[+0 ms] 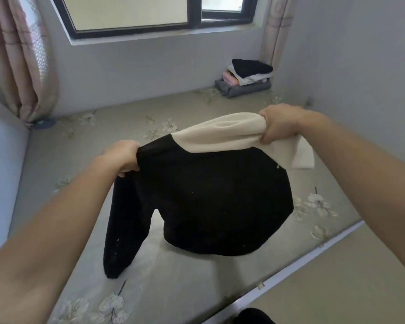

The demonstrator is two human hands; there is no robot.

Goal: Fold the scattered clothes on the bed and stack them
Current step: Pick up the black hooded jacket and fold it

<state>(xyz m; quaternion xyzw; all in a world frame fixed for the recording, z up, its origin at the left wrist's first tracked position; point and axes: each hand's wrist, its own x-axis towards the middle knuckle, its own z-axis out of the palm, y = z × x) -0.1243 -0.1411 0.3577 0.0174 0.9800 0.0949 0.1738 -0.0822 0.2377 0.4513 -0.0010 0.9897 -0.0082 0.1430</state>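
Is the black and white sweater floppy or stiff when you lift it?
Probably floppy: the sweater sags between the left hand and right hand, and its sleeve hangs limp. It looks fuzzy, so it likely won't slip. Probably light, since two bunched grips hold it up.

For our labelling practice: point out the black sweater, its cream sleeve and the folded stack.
black sweater (208, 195), head view, middle of its body.
cream sleeve (220, 136), head view, midway along it.
folded stack (251, 66), head view, black top garment.

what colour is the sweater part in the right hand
Cream in the right hand; the rest of the fuzzy sweater is black. Head view.
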